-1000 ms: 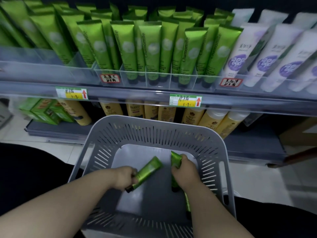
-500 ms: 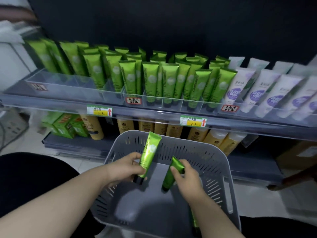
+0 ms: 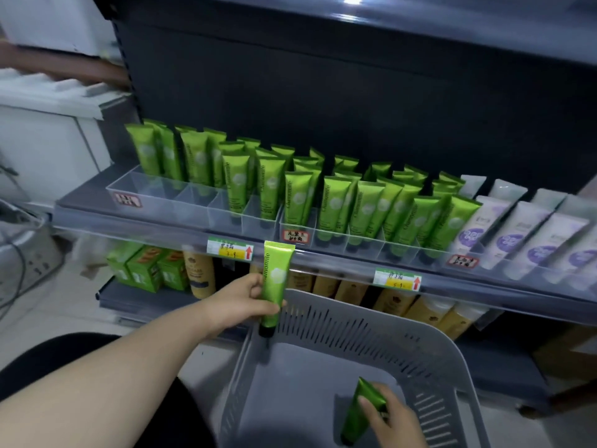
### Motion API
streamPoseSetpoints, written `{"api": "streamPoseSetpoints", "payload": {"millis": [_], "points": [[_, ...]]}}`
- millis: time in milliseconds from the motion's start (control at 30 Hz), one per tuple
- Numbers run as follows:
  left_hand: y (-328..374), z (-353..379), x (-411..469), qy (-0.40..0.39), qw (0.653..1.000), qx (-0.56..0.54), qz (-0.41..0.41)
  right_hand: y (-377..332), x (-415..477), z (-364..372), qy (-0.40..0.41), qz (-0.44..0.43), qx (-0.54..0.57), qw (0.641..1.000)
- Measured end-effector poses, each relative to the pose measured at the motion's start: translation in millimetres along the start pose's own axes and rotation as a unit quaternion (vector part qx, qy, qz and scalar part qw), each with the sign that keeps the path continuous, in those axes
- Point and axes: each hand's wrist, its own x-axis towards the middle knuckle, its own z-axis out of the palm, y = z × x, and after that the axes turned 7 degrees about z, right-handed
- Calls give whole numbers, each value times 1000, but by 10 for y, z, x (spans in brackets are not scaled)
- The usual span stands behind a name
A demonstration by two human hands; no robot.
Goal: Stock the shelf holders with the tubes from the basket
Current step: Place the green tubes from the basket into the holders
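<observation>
Clear plastic shelf holders point(image 3: 181, 202) sit upper left; the left hand point(image 3: 240, 300), fingers point(image 3: 253, 284) gripping a green plastic tube point(image 3: 277, 276), should lower it cap-down.

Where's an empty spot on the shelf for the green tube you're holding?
The front slots of the clear holder are bare, between its left wall and the first front green tube, before the back row. Right of there, green tubes pack tightly up to the white tubes.

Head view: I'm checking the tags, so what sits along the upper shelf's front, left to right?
Left red label → first yellow price tag → middle red label → second yellow price tag → right red label.
</observation>
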Motion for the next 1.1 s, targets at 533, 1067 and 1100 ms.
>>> {"api": "streamPoseSetpoints", "payload": {"millis": [533, 1067, 1100], "points": [[494, -499, 200, 25, 982, -73, 173, -2233, 91, -421, 70, -312, -13, 948], [1558, -1871, 154, 301, 861, -62, 405, -4272, 425, -304, 21, -440, 94, 893], [1578, -1929, 173, 315, 856, -49, 407, -4328, 470, -255, 19, -440, 84, 894]]}}
